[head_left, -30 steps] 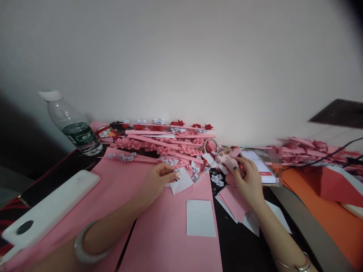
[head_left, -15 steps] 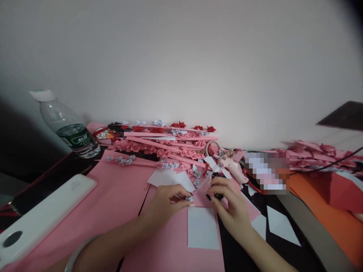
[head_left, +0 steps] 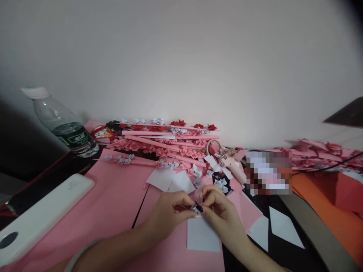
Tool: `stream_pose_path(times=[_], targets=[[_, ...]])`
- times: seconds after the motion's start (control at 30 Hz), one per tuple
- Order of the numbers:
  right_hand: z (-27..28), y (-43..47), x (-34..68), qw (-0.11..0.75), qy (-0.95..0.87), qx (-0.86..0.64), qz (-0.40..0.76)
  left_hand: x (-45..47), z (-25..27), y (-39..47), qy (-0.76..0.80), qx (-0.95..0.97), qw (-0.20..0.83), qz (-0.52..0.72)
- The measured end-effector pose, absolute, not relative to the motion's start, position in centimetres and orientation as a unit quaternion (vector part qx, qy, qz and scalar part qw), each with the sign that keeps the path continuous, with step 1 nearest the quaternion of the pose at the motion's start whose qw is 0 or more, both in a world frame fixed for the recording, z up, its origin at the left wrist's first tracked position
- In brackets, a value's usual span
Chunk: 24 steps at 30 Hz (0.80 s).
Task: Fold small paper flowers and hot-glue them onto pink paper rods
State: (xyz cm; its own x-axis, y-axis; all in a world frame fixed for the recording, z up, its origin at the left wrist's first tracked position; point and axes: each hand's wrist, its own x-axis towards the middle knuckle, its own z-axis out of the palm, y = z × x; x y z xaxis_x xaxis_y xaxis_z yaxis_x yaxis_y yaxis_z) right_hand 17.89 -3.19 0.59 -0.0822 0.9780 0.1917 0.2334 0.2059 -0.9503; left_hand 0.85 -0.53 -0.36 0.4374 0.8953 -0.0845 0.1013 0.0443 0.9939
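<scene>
My left hand [head_left: 167,213] and my right hand [head_left: 219,211] meet over a pink paper sheet [head_left: 170,245], fingertips pinched together on a tiny white paper flower [head_left: 194,207]. A white paper rectangle [head_left: 202,235] lies just below the hands. Two white paper pieces [head_left: 170,179] lie just beyond my left hand. Behind them is a pile of pink sticks with pink, red and white paper flowers [head_left: 167,141]. A pink glue gun [head_left: 231,166] rests to the right of the pile.
A water bottle [head_left: 61,122] stands at the back left. A white power bank [head_left: 39,217] lies at the left. White diamond-shaped papers [head_left: 285,226] lie on the dark table at the right, beside orange paper [head_left: 326,204] and more pink flower sticks [head_left: 320,153].
My right hand left the glue gun area and came to my left hand. My left hand let go of the white paper piece and pulled nearer; both now pinch a small flower.
</scene>
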Motion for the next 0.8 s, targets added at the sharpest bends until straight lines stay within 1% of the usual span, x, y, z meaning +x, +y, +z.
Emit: stream_pose_path(times=[0.1, 0.2, 0.5, 0.8], targets=[[0.7, -2.9, 17.9, 0.451, -0.598, -0.495, 0.441, 0.8, -0.6, -0.5, 0.422, 0.615, 0.582, 0.325], [0.9, -2.7, 17.9, 0.436, -0.592, -0.499, 0.459, 0.8, -0.7, -0.5, 0.425, 0.614, 0.583, 0.32], [0.4, -3.4, 17.8, 0.455, -0.617, -0.51, 0.39, 1.0, -0.2, -0.5, 0.429, 0.589, 0.596, 0.336], [-0.2, -3.3, 17.7, 0.474, -0.583, -0.524, 0.401, 1.2, -0.5, -0.7, 0.438, 0.592, 0.581, 0.347]])
